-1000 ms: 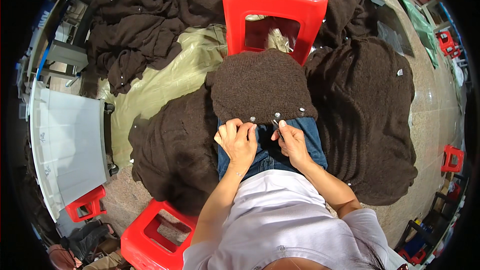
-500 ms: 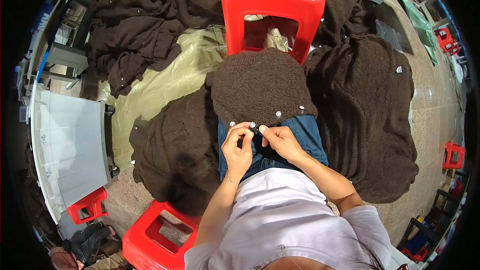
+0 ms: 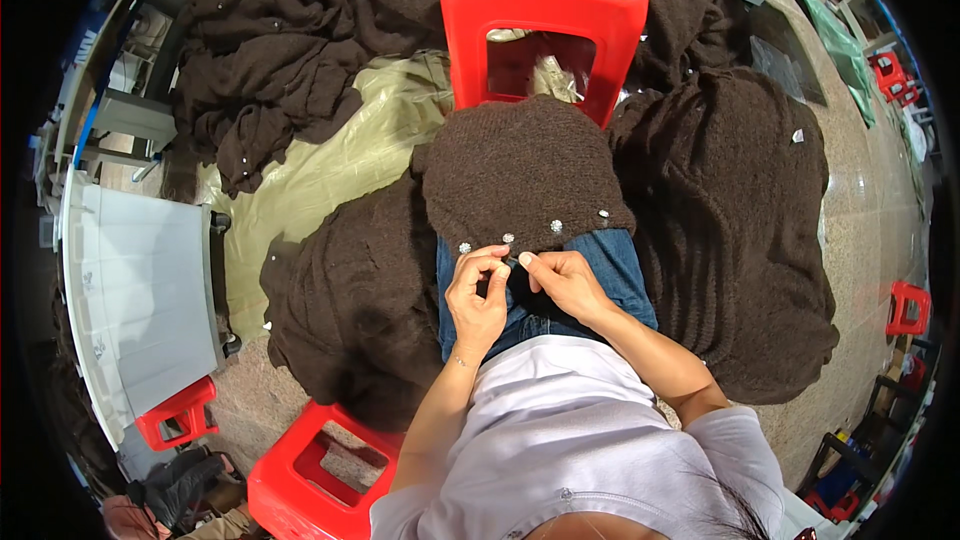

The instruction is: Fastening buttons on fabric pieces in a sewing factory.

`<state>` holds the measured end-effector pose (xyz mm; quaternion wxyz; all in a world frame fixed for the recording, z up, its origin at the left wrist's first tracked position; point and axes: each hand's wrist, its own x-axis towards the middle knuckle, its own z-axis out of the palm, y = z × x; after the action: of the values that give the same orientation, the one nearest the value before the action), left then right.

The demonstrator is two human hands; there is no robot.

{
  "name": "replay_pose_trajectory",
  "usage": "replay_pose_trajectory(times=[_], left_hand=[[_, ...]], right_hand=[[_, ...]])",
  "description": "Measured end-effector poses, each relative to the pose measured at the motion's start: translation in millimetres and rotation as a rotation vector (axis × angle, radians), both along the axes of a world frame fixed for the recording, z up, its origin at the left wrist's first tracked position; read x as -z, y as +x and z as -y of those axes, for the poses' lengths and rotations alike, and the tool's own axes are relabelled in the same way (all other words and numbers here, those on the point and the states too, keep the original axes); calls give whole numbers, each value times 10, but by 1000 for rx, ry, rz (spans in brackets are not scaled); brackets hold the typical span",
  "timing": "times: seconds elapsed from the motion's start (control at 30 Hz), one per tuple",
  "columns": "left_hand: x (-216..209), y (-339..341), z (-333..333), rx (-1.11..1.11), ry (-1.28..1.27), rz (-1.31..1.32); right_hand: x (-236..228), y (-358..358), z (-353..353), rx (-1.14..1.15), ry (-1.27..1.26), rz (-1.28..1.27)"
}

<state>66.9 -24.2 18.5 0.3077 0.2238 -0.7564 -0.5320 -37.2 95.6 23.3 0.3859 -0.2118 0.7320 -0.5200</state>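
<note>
Over my lap lies a dark brown knitted fabric piece (image 3: 520, 160), its near edge set with several sparkling round buttons, one button (image 3: 509, 238) just above my fingertips. My left hand (image 3: 477, 295) is closed in a pinch at that near edge, holding the knit. Close beside it, my right hand (image 3: 565, 283) pinches thumb against forefinger; whatever is between them is too small to make out. The two sets of fingertips are a short gap apart. Under the hands show blue jeans (image 3: 615, 265).
Brown knit heaps lie left (image 3: 345, 290) and right (image 3: 725, 240) of my legs. Ahead stands a red plastic stool (image 3: 545, 0); another red stool (image 3: 280, 480) is at lower left. A white bin on casters (image 3: 145, 280) stands left, near yellowish plastic sheeting (image 3: 310, 195).
The button by my left fingertips sits slightly higher and clear of the fingers now. A dark bit seen between my fingertips earlier no longer shows plainly. Both hands have barely moved.
</note>
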Motion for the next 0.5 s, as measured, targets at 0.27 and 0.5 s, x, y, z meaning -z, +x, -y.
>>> replay_pose_trajectory(times=[0.27,0.5], left_hand=[[-58,-143,-88,20,-579,83],[100,-482,-128,253,-848,106]], right_hand=[[-58,-52,-432,647,-252,524],[-84,-64,-429,645,-263,541]])
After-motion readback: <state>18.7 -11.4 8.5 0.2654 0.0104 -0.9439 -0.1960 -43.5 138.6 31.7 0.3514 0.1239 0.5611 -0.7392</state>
